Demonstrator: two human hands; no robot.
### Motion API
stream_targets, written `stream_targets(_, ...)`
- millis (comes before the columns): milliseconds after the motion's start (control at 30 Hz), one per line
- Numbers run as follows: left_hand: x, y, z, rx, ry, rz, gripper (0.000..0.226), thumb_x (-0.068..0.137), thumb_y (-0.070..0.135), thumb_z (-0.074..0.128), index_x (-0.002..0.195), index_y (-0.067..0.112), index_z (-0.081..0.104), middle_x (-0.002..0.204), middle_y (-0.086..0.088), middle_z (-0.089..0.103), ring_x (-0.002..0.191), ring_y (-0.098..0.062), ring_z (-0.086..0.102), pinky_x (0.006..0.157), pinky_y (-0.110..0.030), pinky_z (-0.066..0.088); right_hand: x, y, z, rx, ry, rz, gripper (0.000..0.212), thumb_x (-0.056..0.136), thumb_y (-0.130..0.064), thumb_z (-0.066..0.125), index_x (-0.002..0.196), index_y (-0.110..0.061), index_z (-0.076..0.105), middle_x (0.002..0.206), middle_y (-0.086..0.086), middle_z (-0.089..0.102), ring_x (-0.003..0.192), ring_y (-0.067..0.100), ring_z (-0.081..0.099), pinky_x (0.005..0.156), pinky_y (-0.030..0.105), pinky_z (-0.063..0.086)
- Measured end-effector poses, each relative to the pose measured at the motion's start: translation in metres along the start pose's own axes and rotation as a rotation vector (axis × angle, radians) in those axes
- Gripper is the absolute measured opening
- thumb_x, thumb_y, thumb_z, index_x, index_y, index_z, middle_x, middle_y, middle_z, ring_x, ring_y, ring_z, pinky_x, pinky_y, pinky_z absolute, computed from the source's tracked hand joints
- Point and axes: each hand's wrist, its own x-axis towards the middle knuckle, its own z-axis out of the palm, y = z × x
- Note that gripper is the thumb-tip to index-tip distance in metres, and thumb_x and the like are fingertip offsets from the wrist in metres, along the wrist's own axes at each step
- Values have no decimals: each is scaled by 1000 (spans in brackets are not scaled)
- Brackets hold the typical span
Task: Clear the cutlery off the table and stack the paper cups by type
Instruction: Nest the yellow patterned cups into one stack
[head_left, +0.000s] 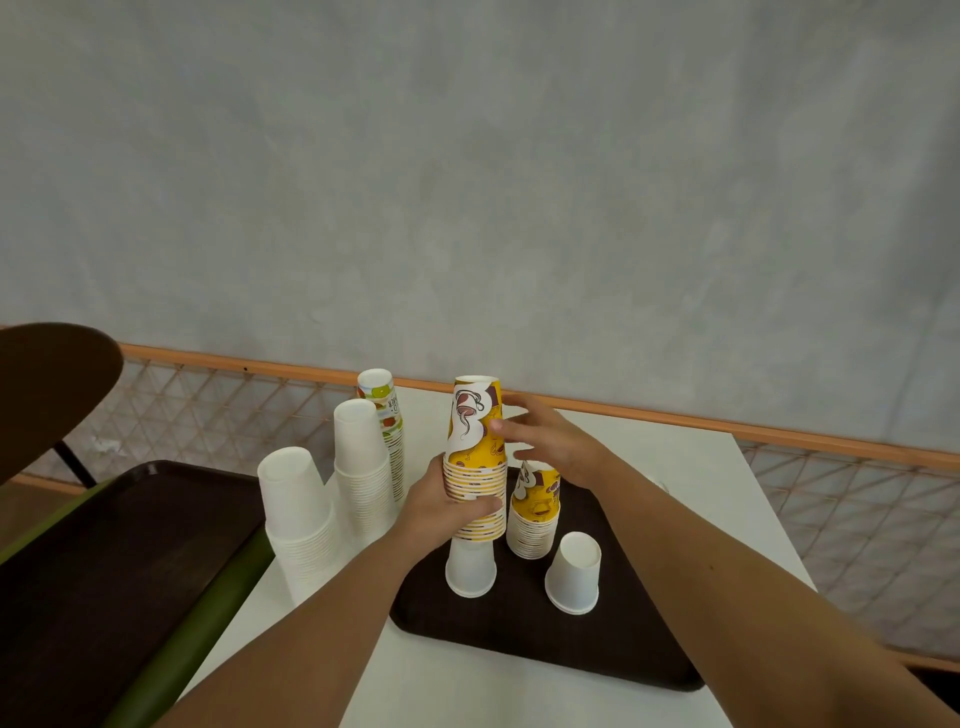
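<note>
A grey wall (519, 182) fills the upper half of the view, with an orange rail (779, 434) and wire mesh running along its foot. Below it lies the white surface (519, 696), and on it a dark brown tray (597, 644); a second dark tray (104, 571) sits off to the left beside a green edge (208, 623). On the surface left of the brown tray stand three upturned stacks: a tall white stack (298, 519) nearest, a slimmer white stack (363, 467) behind it, and a green-and-orange patterned stack (387, 415) farthest back. Over the brown tray the left hand (447, 506) has its fingers (485, 505) wrapped round the ringed rims low on a yellow printed stack (475, 457). The right hand (545, 441) holds the top cup of that stack between thumb and fingers, the fingers reaching behind it. The stack stands upright directly over a single upturned white cup (470, 569) on the tray; whether it rests on that cup cannot be told. Just right of it stands a shorter yellow stack (535, 514), and nearer the camera a short white pair (574, 571).
</note>
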Motion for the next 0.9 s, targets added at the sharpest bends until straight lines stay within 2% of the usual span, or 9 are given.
stream_targets(200, -3, 3, 2, 34, 1, 5, 72, 72, 33, 78, 133, 20, 40, 128, 1, 56, 114, -16, 55, 87, -23, 42, 4, -3, 17, -57, -62, 20, 62, 81, -23, 72, 135, -20, 42, 131, 5, 57, 117, 24, 57, 99, 41, 47)
stream_targets(333, -4, 2, 2, 35, 0, 9, 73, 72, 34, 78, 132, 21, 40, 127, 1, 56, 114, -16, 55, 89, -25, 43, 5, -3, 17, -82, -23, -3, 60, 79, -23, 74, 132, -18, 47, 128, 4, 60, 114, 23, 58, 97, 38, 49)
stream_targets(467, -4, 0, 0, 39, -5, 22, 74, 71, 35, 79, 132, 21, 39, 128, 1, 56, 113, -15, 55, 91, -27, 44, 6, -7, 18, -67, 4, -37, 60, 78, -24, 75, 131, -18, 49, 125, 2, 62, 113, 23, 60, 97, 41, 50)
stream_targets(733, -6, -8, 0, 64, -15, 11, 76, 70, 34, 79, 132, 21, 38, 130, 1, 55, 116, -17, 54, 92, -28, 43, 7, -21, 11, -15, 58, -46, 63, 79, -25, 73, 135, -18, 44, 127, 4, 60, 112, 24, 59, 87, 37, 52)
stream_targets(900, -5, -10, -1, 48, -22, 13, 74, 70, 32, 80, 131, 22, 39, 129, 2, 56, 111, -14, 55, 92, -28, 43, 10, -28, 3, 97, 152, -103, 55, 80, -22, 73, 128, -17, 47, 124, 6, 61, 109, 23, 60, 87, 38, 53)
